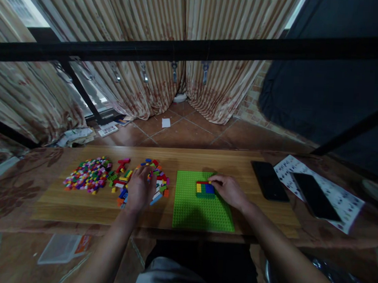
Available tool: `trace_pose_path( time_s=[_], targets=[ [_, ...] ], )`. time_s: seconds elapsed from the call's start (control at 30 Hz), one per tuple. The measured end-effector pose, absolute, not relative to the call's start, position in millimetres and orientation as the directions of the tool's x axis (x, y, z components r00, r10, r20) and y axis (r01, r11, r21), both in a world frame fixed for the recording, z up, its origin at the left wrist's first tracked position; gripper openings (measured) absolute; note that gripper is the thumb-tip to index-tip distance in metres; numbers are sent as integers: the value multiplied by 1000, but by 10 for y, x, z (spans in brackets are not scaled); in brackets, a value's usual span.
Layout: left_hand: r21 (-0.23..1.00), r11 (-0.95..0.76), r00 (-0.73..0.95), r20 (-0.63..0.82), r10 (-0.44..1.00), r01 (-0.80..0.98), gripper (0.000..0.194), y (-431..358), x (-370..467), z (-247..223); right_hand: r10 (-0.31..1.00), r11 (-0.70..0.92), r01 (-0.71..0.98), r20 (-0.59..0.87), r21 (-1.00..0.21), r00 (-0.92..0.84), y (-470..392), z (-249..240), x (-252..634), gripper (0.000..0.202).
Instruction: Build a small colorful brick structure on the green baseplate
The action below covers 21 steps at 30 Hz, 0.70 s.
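A bright green studded baseplate lies on the wooden board in front of me. On it stands a small block of toy bricks with yellow, blue, green and red parts. My right hand reaches in from the right, fingertips pinched at the block's back right corner on a tiny yellow brick. Over a ring of larger loose bricks left of the baseplate hovers my left hand. Its thumb and fingers look apart, and the bricks below are partly hidden.
A heap of small colourful bricks sits farther left on the wooden board. To the right lie a black tablet-like device, a phone and a printed sheet. A dark horizontal bar crosses beyond the table.
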<state>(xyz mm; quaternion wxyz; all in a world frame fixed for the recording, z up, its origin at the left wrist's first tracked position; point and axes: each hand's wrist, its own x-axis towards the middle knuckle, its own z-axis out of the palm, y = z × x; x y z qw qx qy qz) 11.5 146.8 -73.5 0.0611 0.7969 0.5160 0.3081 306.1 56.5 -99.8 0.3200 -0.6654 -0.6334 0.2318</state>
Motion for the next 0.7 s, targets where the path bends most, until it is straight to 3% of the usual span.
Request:
trace_pose_path(
  time_s=[0.3, 0.7],
  targets=[
    [644, -528, 521, 227, 823, 554, 22, 1143, 999, -848, 995, 5, 711, 75, -703, 66, 584, -1009, 3141, 24],
    [719, -415, 537, 70, 841, 557, 21, 1234, 1393, -932, 991, -26, 583, 56, -812, 122, 641, -1053, 3134, 18]
  ],
)
